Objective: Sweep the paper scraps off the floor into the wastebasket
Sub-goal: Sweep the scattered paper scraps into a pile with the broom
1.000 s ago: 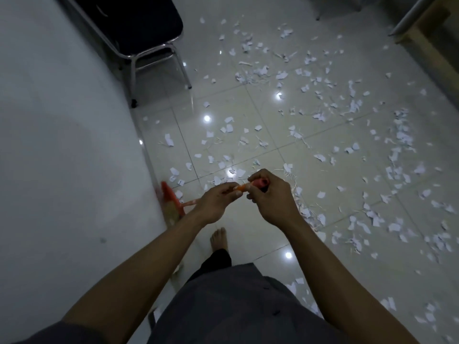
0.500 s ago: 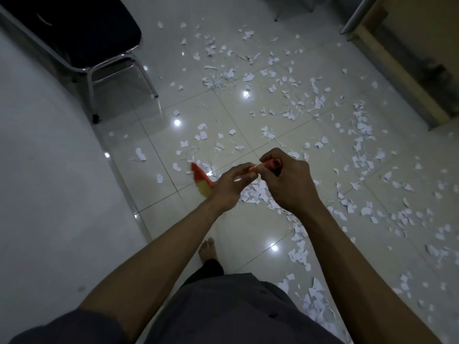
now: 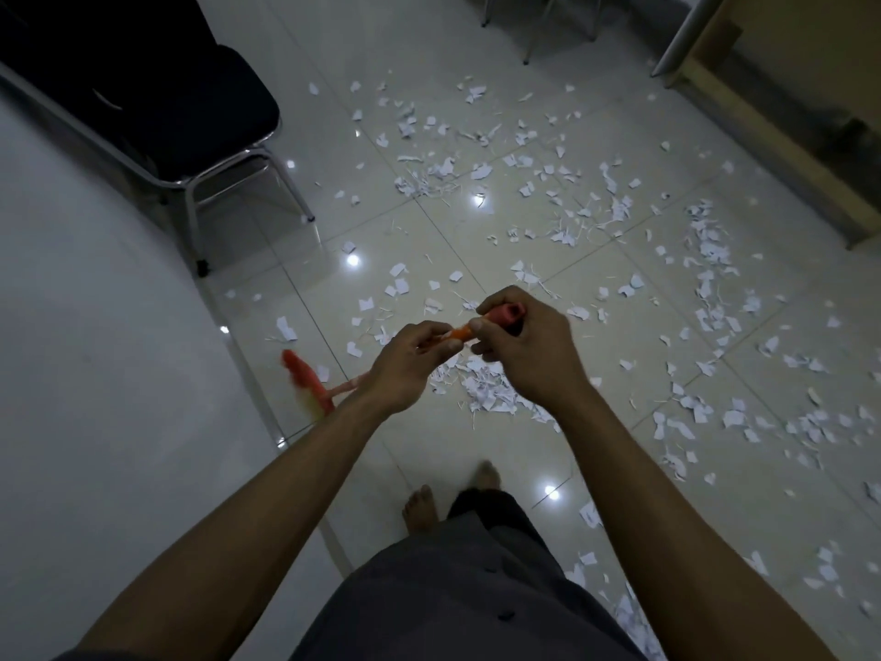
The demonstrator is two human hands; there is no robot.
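Both hands, left and right, grip the orange broom handle above scattered paper scraps.

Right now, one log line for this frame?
phase: sweeping | left hand: grips broom handle | right hand: grips its end | broom head: by wall | paper scraps: scattered | wastebasket: not in view

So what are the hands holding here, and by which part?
The orange broom, by its handle: right hand at the top end, left hand just below.

The broom head is blurred, its handle partly hidden under the left hand, and the chair cut off.
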